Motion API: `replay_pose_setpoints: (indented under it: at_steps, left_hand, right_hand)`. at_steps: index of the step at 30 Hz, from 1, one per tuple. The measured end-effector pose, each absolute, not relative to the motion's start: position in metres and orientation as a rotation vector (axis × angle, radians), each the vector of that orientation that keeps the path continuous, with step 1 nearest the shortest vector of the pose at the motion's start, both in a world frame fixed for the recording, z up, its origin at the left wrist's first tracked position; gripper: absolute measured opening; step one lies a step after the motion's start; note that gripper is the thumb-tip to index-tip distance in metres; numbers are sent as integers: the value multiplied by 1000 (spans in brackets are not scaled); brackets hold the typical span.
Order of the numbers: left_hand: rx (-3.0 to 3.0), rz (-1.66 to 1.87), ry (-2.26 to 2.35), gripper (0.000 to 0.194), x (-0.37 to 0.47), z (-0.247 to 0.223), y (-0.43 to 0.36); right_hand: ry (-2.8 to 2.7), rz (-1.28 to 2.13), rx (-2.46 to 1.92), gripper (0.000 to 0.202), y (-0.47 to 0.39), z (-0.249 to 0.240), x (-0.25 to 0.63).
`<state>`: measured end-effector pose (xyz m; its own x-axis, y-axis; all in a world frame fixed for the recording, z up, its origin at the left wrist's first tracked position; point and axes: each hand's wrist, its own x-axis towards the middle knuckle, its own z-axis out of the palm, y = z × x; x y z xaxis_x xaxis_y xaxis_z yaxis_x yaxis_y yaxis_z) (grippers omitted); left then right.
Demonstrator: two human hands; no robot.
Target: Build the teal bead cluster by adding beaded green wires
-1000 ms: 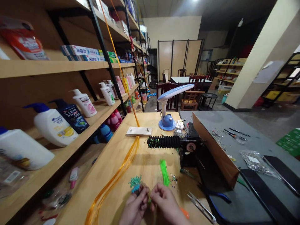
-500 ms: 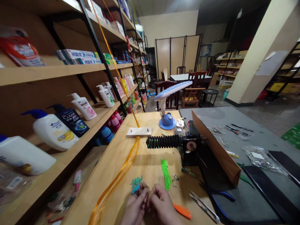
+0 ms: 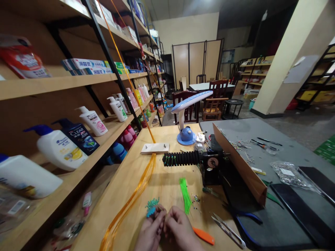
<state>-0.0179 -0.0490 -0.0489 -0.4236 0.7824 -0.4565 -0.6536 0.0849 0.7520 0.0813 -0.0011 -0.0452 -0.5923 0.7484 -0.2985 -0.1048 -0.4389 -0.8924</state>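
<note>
At the bottom centre of the wooden table, my left hand (image 3: 152, 230) and my right hand (image 3: 179, 228) are close together, fingertips pinched. What they hold between the fingers is too small to make out. Small teal beads (image 3: 152, 203) and a blue piece (image 3: 150, 212) lie just beyond my left fingers. A bundle of bright green strands (image 3: 185, 195) lies beyond my right hand, with small loose beads (image 3: 195, 199) beside it. An orange tool (image 3: 203, 236) is to the right of my right hand. Orange threads (image 3: 138, 190) run down the table on the left.
A black ridged roller (image 3: 181, 158) sticks out from a black device (image 3: 211, 167). Behind it stands a blue lamp (image 3: 186, 135). Silver snips (image 3: 228, 230) and blue-handled pliers (image 3: 248, 223) lie right. A cardboard divider (image 3: 239, 167) stands beyond. Shelves with bottles (image 3: 62, 146) line the left.
The view has shifted very slightly. Both hands stay in nearly the same place, with fingers still pinched close together.
</note>
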Motion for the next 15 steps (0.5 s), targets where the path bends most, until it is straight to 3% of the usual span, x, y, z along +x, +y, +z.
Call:
replay_pose_setpoints:
  at_steps: [15]
  left_hand:
    - [199,1590,1225,46,-22,-64,-50]
  right_hand:
    - [-1195,2081,-972,41,-1,-49,80]
